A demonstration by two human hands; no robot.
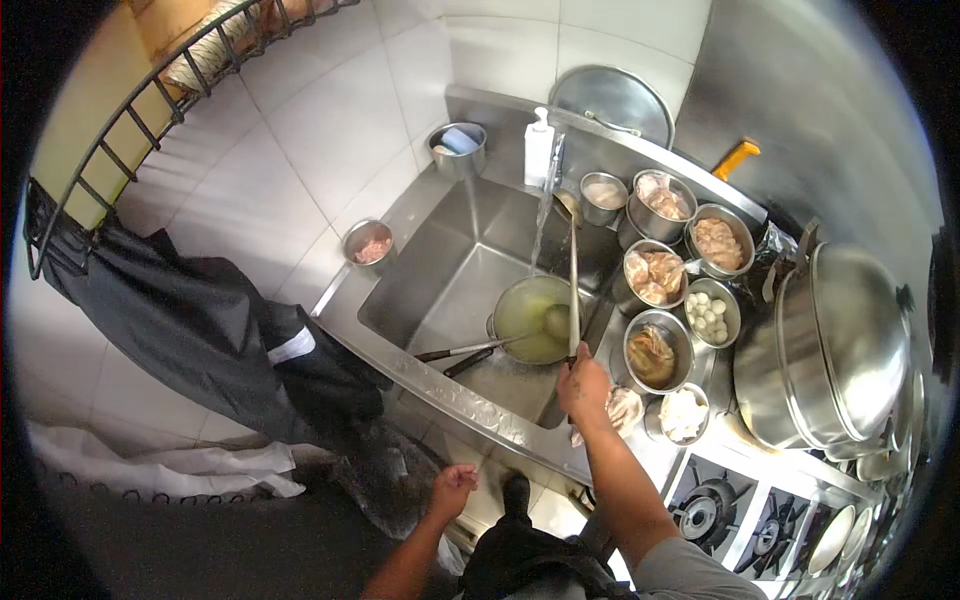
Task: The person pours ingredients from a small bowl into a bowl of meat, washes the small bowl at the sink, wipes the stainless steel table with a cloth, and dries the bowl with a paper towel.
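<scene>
My right hand (583,388) is closed round the handle of a long ladle (574,270). The ladle's bowl points away from me, near the tap (555,165). Below the running water, a pot (515,305) of cloudy yellow-green liquid stands in the sink (420,270). A second ladle (470,348) rests in it, its bowl partly under the liquid, and a black handle (467,363) lies beside it. My left hand (456,492) hangs in front of the sink, fingers loosely curled, with nothing visible in them.
Several metal containers of raw meat (655,275), white balls (708,318) and other food crowd the right counter. Beyond them stand a large steamer pot (800,350) and gas burners (705,515). A white pump bottle (538,148) is behind the sink; a small meat cup (369,245) sits left.
</scene>
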